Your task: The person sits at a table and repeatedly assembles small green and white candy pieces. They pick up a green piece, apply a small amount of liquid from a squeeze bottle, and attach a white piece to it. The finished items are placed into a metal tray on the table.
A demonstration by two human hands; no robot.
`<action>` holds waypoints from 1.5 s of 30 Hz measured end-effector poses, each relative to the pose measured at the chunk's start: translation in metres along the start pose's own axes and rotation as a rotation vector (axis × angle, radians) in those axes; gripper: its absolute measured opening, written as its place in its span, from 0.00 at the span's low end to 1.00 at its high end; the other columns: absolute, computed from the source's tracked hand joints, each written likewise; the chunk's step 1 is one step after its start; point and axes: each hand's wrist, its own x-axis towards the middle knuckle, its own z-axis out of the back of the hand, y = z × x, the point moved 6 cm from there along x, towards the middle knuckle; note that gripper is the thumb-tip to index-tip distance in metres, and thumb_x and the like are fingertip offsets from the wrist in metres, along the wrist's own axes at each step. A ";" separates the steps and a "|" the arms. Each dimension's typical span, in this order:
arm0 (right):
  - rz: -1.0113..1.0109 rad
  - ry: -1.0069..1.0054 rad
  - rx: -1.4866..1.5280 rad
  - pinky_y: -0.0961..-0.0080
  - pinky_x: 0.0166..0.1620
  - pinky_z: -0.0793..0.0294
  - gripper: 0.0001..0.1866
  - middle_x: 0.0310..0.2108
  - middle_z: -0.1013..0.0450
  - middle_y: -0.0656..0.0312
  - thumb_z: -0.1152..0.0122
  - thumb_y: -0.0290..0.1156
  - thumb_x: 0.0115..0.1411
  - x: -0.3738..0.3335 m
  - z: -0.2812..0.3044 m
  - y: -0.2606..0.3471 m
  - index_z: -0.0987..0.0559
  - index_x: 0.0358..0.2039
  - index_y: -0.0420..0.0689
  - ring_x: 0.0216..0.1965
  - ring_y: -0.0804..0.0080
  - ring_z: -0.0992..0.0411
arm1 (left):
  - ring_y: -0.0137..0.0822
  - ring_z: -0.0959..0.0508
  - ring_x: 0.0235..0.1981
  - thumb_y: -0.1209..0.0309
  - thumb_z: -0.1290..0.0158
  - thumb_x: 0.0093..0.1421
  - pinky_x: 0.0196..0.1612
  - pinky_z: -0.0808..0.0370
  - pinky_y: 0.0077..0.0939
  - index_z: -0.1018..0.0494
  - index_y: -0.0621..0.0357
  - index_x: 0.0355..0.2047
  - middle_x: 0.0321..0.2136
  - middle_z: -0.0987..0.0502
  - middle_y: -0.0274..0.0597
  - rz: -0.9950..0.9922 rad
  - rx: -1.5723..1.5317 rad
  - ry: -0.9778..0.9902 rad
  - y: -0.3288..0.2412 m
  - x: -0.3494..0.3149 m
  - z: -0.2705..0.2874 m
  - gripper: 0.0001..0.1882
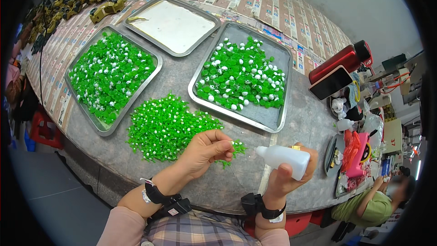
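My right hand is wrapped round a white plastic squeeze bottle, tilted with its nozzle toward my left hand. Thumb and forefinger of my left hand are pinched together; whatever sits between them is too small to make out. Just beyond that hand, a heap of small green plastic pieces with white dots lies loose on the table. A few stray green pieces are by the left fingertips. Two metal trays hold round green-and-white pieces: a left tray and a right tray.
Farther back stands a metal tray with a white lining. Gold toy vehicles are piled at far left. To the right are a red bottle, a phone and a pink holder. A person in green sits at right.
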 end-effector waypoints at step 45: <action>0.169 0.021 -0.828 0.75 0.43 0.38 0.18 0.37 0.33 0.56 0.47 0.22 0.47 0.054 0.060 -0.047 0.34 0.41 0.36 0.39 0.67 0.34 | 0.26 0.27 0.25 0.77 0.51 0.50 0.30 0.28 0.18 0.31 0.60 0.29 0.23 0.28 0.37 -0.218 0.112 -0.089 -0.013 -0.002 0.006 0.04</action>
